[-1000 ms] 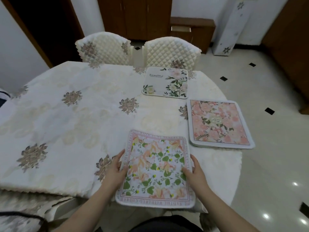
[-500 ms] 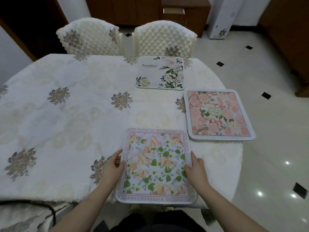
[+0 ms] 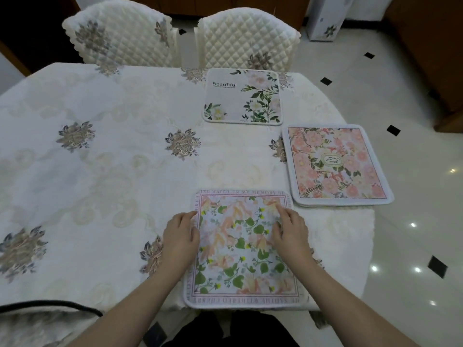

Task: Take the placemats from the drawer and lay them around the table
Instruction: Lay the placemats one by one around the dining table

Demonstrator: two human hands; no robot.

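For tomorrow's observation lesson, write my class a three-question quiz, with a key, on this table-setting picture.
1. How many placemats lie on the table?
2. True or false: the pink rose mat lies wholly inside the table's edge.
3. Which mat do both hands touch? A) the "Beautiful" mat B) the pink rose mat C) the orange-and-green mat

Key
1. Three.
2. False: its right corner overhangs.
3. C: the left hand rests at its left edge, the right hand on top, both open.
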